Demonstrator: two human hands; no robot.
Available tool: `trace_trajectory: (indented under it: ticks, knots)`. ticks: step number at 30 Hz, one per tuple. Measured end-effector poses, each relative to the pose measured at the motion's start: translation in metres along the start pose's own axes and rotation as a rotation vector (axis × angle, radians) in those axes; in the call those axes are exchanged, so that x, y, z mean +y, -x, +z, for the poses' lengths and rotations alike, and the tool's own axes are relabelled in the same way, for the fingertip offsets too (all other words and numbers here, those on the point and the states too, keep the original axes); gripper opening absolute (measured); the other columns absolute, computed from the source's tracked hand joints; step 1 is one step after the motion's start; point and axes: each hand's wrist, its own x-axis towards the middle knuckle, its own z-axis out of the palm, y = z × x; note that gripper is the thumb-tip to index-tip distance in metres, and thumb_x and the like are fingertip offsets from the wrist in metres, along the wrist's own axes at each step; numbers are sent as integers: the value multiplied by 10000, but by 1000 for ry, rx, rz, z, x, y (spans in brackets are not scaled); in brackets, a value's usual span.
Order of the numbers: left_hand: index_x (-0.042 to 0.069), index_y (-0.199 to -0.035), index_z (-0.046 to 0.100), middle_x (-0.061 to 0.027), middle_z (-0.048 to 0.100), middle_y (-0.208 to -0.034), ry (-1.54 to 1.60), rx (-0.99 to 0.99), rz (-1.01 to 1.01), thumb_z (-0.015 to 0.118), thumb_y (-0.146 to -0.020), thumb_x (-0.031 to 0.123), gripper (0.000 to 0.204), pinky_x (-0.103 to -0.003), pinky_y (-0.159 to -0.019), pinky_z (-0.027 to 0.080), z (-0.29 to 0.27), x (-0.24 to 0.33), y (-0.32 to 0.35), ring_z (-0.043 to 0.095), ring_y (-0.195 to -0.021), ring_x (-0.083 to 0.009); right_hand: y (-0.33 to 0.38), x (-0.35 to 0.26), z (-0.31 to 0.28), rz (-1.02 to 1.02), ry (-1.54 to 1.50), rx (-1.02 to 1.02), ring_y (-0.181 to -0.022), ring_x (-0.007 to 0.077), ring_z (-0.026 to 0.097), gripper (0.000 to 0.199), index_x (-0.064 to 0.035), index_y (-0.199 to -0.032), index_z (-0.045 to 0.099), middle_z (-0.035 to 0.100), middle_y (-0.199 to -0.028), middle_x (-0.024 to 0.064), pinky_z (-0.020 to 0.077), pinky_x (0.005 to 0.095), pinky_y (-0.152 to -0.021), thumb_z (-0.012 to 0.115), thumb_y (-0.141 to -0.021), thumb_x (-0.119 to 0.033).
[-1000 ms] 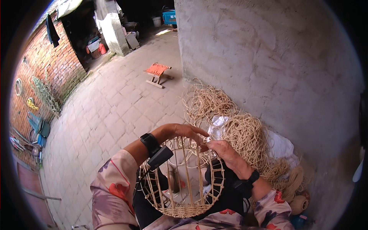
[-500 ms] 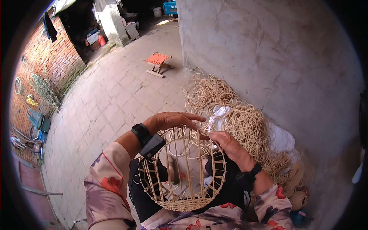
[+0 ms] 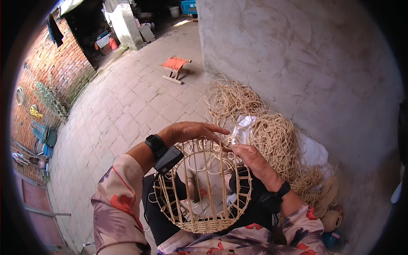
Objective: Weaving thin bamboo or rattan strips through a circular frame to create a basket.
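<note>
A round, openwork basket frame of tan twisted cord rests on my lap. Its front edge is densely woven, and cords run lengthwise across its open middle. At its far right rim my two hands meet. My left hand arches over the rim from the left, index finger stretched out and the other fingers bent down to the cord. From the right, my right hand closes on the same spot, thumb and fingers pinched on the rim. The fingertips partly hide one another, so the strand between them is hard to make out.
A large heap of loose tan cord, with white cloth among it, lies along the grey wall at right. Beside it are cord spools. A folding stool with an orange seat stands on the paving ahead.
Both hands stay at the same place on the rim, with only slight finger movement. The basket frame has barely shifted.
</note>
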Motion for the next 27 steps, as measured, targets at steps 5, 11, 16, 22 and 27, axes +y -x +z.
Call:
trace_trajectory:
  ticks: [5,11,16,22,27]
  knots:
    - [50,-1368,532,-74,624,-1264,159,115,-9,570,-936,241,474,-294,-1071,363,-1,-12,-4,540,-1208,-153,-1,0,0,-88,-24,7,-840,109,598,386,63,-1122,644,692,-890,49,484,263,-785,540,-978,-279]
    - [0,-1270,592,-94,588,-1294,40,74,48,515,-967,158,351,-282,-1062,405,-8,-16,-13,538,-1221,-139,5,-11,6,-67,233,151,-810,83,572,351,45,-1076,669,681,-843,55,476,257,-747,565,-957,-269]
    - [13,-1136,648,-74,671,-1127,-290,-131,143,545,-895,158,300,-314,-976,433,-7,-22,-34,597,-1074,-151,1,-11,2,59,-79,-17,-931,86,583,345,33,-1122,677,692,-983,38,444,240,-873,551,-970,-251]
    - [53,-1166,614,-40,689,-1095,-88,-72,-18,628,-815,81,353,-283,-951,431,-9,-15,-19,578,-1067,-122,1,-25,-1,114,-292,-131,-993,100,587,351,41,-1157,658,685,-1074,50,421,242,-937,562,-959,-232]
    - [116,-1160,616,-88,711,-1045,-688,145,33,714,-844,243,355,-330,-959,456,24,-2,-18,650,-1054,-222,-3,-14,-9,100,-348,-132,-970,105,589,336,41,-1148,658,683,-1066,48,430,244,-922,582,-947,-217]
